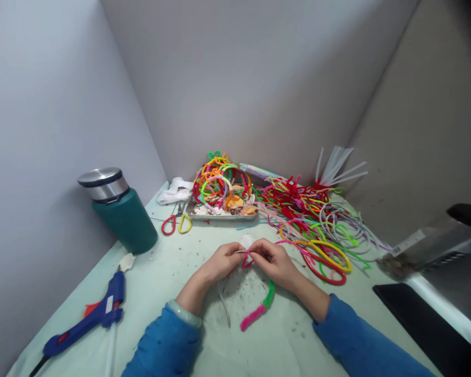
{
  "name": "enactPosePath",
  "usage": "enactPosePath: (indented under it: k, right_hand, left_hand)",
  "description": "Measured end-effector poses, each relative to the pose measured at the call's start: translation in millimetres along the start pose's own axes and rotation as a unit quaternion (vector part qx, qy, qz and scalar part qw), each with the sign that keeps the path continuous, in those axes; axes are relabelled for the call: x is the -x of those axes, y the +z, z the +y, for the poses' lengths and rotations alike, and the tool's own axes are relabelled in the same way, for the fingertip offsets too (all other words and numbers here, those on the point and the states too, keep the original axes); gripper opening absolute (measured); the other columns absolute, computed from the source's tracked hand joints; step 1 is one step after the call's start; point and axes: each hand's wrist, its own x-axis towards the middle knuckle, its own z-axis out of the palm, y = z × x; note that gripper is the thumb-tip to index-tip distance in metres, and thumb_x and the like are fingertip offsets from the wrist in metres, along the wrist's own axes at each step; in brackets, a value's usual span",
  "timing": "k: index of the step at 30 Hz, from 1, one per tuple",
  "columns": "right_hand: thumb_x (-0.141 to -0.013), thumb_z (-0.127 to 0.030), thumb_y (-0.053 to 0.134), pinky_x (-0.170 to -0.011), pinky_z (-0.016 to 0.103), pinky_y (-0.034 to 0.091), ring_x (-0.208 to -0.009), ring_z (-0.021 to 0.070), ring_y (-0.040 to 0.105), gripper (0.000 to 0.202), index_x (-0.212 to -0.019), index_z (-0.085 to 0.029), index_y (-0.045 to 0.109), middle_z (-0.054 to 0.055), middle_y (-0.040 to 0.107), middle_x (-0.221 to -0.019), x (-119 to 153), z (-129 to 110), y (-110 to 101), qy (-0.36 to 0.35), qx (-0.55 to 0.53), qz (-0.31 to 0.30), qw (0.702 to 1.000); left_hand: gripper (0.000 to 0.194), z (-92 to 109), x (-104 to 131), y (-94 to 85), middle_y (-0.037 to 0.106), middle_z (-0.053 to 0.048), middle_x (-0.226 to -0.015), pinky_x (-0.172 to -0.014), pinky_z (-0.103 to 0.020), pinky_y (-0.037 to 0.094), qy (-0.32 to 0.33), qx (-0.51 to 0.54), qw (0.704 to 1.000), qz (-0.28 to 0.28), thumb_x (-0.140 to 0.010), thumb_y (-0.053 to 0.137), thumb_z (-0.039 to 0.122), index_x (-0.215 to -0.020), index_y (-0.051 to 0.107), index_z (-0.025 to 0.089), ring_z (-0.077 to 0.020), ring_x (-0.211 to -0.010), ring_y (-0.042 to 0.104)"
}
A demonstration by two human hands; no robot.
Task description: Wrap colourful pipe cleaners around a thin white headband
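My left hand [223, 260] and my right hand [273, 261] meet above the middle of the table. Both are closed, pinching a thin pink pipe cleaner [247, 260] that is bent into a small loop between the fingertips. Just behind the fingers lies a small white piece [247, 240], partly covered by them. Below my right hand hangs or lies a thicker fuzzy strip, green and pink [258, 315]; whether it joins the held piece is hidden. A thin grey strand [225, 306] lies under my left wrist.
On the left are a blue glue gun [105, 309] and a green bottle [127, 220]. Small scissors [176, 224] lie near a metal tray [223, 216] with shells and coloured rings. Tangled pipe cleaners [294, 196], large red-yellow scissors handles [327, 262] and a clear container [424, 248] are right.
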Motion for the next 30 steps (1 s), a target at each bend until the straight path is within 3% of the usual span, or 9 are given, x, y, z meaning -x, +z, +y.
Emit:
enactPosePath:
  k: [10,21,30]
  right_hand:
    - [-0.085,-0.025,0.051,-0.054,0.022,0.038,-0.059,0.0104,0.051,0.009,-0.087,-0.017,0.056,-0.001,0.057,-0.068,0.2,-1.0,0.1,0.000,-0.003,-0.007,1.000]
    - [-0.084,-0.024,0.052,-0.053,0.022,0.037,-0.057,0.0101,0.050,0.009,-0.087,-0.017,0.056,-0.001,0.056,-0.066,-0.2,2.4,1.6,0.007,-0.006,0.004,1.000]
    - [-0.083,-0.025,0.052,-0.051,0.021,0.036,-0.055,0.0098,0.049,0.009,-0.086,-0.017,0.057,-0.002,0.055,-0.062,-0.3,2.7,0.8,0.012,0.003,0.006,1.000]
  left_hand:
    - [0.012,-1.9,-1.1,-1.7,0.042,0.005,-0.053,-0.043,-0.019,0.025,0.011,-0.016,1.000,0.003,-0.066,0.047,0.019,-0.073,0.054,0.013,-0.0064,-0.044,0.035]
    - [0.013,-11.8,-7.9,1.6,0.063,-0.003,-0.076,-0.063,-0.020,0.041,0.112,-0.078,0.985,0.106,-0.068,0.059,0.019,-0.079,0.064,0.012,-0.0120,-0.069,0.054]
    - [0.012,-5.3,-4.7,0.8,0.065,-0.001,-0.068,-0.059,-0.019,0.039,0.137,-0.131,0.972,0.136,-0.069,0.063,0.022,-0.073,0.068,0.013,-0.0102,-0.062,0.053]
